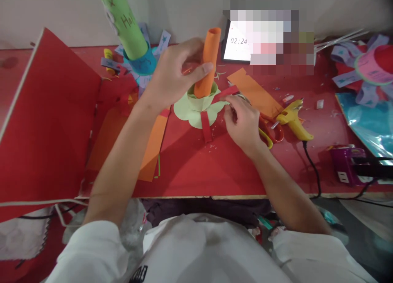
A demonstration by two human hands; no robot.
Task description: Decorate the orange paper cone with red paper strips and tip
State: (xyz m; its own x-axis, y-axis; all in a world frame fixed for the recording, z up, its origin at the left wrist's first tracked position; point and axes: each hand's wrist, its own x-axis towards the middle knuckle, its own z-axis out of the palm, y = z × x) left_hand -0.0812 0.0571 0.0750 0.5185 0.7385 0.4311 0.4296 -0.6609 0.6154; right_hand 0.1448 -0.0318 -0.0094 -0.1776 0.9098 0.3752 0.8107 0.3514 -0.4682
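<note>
My left hand [170, 72] grips an orange paper tube [211, 43], thumb in front and fingers behind. The tube stands upright, its lower end inside a pale green paper ring [200, 103]. Under that ring lies a light green scalloped paper base [182, 110]. My right hand [243, 122], fingers pinched, holds a red paper strip [226, 93] that slants away from the ring's right side. Another red strip [206, 127] runs from the ring's front toward me over the base.
Right of my hands lie orange paper [256, 90], scissors [278, 132] and a yellow glue gun [293, 119] with a black cord. A purple box [348, 164] is at far right. Behind my left arm stands a green paper tube [129, 29] in a blue ring. A red board [52, 111] rises at left.
</note>
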